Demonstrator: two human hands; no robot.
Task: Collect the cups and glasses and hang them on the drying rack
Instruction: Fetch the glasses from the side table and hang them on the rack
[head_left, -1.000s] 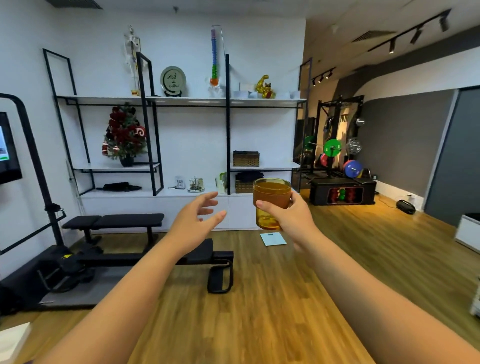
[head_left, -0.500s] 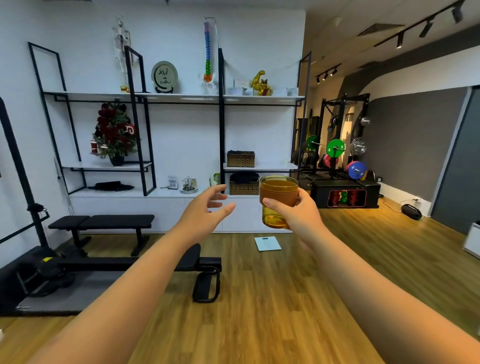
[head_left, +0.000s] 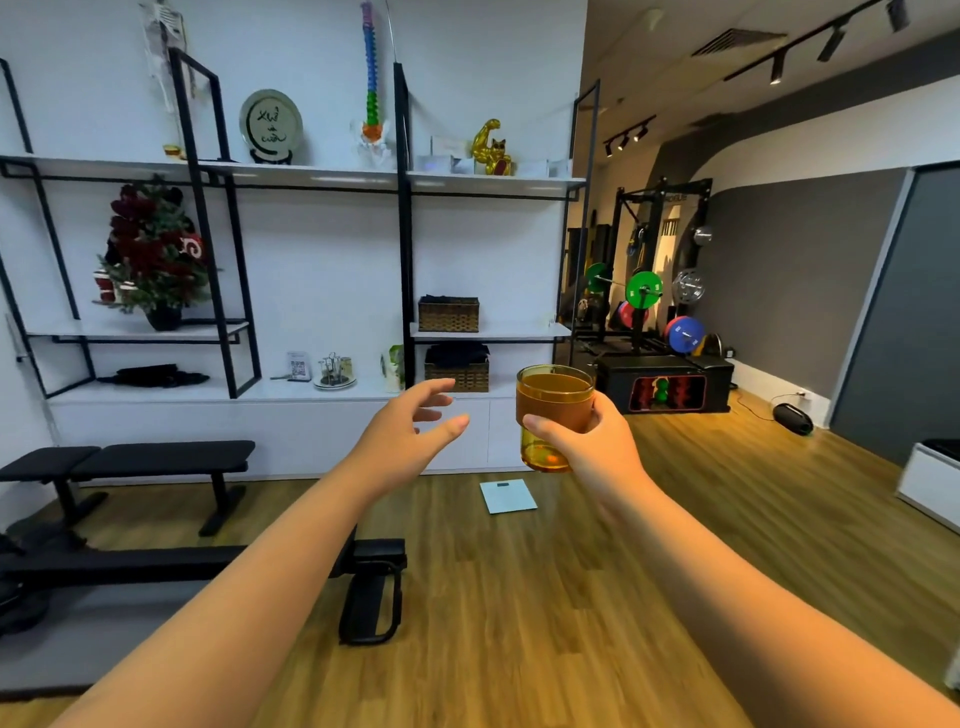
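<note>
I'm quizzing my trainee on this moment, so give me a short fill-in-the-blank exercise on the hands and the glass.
1. The amber glass is held in the ____ hand.
2. The left hand is open and holds ____.
3. The small drying rack stands on the white counter, to the ____ of the glass in the picture.

Missing words: right; nothing; left

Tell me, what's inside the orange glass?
The orange glass, held upright in the right hand, looks empty. The tinted wall makes it hard to be sure, and the fingers cover part of the lower side.
</note>
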